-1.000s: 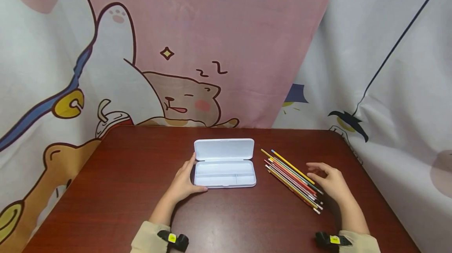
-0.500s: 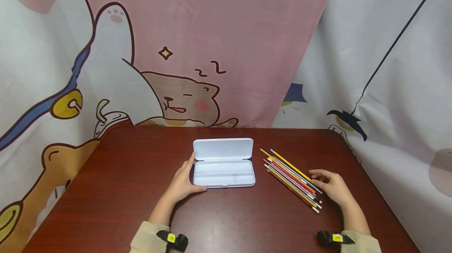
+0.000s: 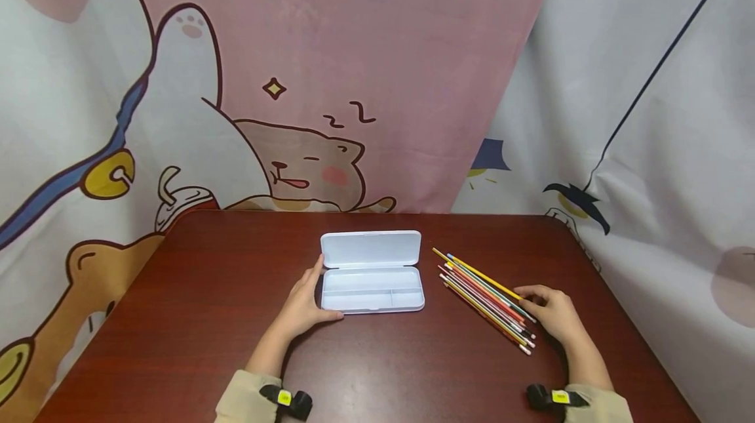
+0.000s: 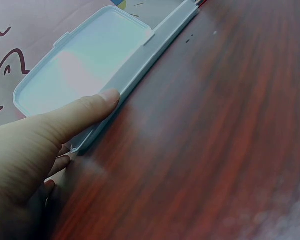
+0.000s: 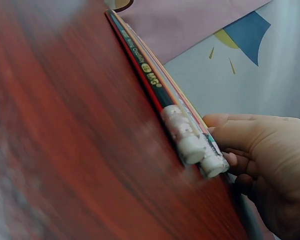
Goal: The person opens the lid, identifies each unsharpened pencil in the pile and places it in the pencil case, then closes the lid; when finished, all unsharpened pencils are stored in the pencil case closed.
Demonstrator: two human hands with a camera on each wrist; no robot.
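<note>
A pale blue-white pencil case (image 3: 373, 301) lies with its lid (image 3: 371, 249) raised. Its tray is split into one long compartment and two smaller ones in front. My left hand (image 3: 302, 305) holds the case's left end, thumb along the front wall and fingers round the side; the left wrist view shows that thumb (image 4: 97, 106) on the wall. To the right lies a bundle of pencils (image 3: 486, 308), slanting, several with white eraser ends. My right hand (image 3: 553, 313) pinches the near end of a yellow pencil (image 3: 483, 277) on the bundle's far side. Its fingertips are partly hidden in the right wrist view.
Everything rests on a dark red-brown wooden table (image 3: 377, 370). A cartoon-printed cloth (image 3: 413, 82) hangs behind its back edge and along the sides. Black wrist cameras (image 3: 301, 404) are strapped over both beige sleeves.
My right hand has come down onto the yellow pencil's near end, and that pencil has turned slightly. The left hand and the case keep their places; the view has shifted a little.
</note>
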